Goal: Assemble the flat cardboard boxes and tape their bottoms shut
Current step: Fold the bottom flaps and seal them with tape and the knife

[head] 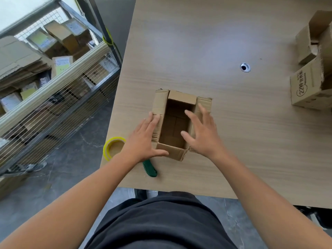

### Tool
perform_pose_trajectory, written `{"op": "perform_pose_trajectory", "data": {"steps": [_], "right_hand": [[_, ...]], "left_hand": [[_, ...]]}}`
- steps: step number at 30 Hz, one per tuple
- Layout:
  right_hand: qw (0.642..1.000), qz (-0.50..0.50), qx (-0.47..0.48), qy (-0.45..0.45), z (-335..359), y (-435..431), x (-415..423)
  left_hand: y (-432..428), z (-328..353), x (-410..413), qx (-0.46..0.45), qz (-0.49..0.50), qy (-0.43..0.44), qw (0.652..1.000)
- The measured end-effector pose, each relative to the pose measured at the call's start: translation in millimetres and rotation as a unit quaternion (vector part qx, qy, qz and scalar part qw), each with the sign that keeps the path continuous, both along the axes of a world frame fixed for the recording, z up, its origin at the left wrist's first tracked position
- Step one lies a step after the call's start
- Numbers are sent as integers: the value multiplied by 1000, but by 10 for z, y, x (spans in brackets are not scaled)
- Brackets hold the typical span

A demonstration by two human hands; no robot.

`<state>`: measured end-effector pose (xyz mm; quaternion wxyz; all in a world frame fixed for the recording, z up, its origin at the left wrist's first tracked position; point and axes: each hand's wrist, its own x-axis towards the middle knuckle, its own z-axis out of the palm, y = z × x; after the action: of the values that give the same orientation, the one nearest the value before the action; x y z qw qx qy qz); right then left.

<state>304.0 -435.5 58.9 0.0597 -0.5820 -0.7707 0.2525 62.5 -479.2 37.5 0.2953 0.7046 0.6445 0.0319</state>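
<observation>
I see the cardboard box [172, 124] standing open side up on the surface [233, 141], in the middle of the frame, with its flaps spread. My left hand [145, 139] lies flat on the box's left flap, fingers [154, 121] straight and released and thumb along the near flap. My right hand [202, 134] is spread loose over the right flap and the opening, grasping nothing. A yellow tape roll [113, 147] and a green knife [150, 170] lie just lower left of the box.
</observation>
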Motion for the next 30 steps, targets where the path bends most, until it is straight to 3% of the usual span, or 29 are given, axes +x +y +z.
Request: {"op": "perform_pose_trajectory", "data": {"steps": [4, 9, 13, 16, 18, 20, 23, 27, 30], "right_hand": [[996, -49, 27, -70, -115, 428, -112], [991, -42, 48, -118, -172, 741, -228], [989, -85, 116, -20, -65, 931, -223], [967, -240, 10, 90, -4, 1117, -171], [952, -265, -42, 144, -5, 1025, -244], [957, -239, 41, 159, -51, 839, -298], [950, -206, 219, 80, -88, 513, -257], [990, -119, 76, -21, -203, 80, -195], [990, -114, 56, -54, -257, -12, -185]], "left_hand": [[40, -21, 34, 20, 19, -12, 1000], [54, -33, 18, -2, 24, -22, 999], [37, 11, -10, -12, 20, -25, 999], [-49, 58, -7, -15, 1, -32, 999], [-121, 77, 2, -26, -6, -38, 999], [-188, 38, -19, -24, -1, -53, 998], [-217, -62, -54, -33, 16, -130, 991], [-177, -54, -14, -49, -8, -128, 991], [-149, 6, 113, -57, 12, -135, 989]]}}
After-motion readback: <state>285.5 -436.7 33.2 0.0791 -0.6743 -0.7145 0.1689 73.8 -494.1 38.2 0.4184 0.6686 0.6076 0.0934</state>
